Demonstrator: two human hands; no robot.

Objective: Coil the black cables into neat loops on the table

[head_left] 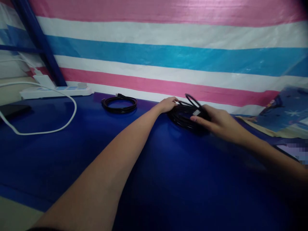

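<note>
A bundle of coiled black cable lies on the blue table near the striped back wall. My left hand rests on the bundle's left side with fingers curled over it. My right hand grips the bundle's right side, thumb and fingers closed round the strands, where a small white tag shows. One loop of cable sticks up between the hands. A second, neatly coiled black cable lies apart to the left, untouched.
A white power strip sits at the back left, its white cord looping over the table. A dark flat object lies at the far left edge. Printed blue material lies at the right. A blue post leans at back left.
</note>
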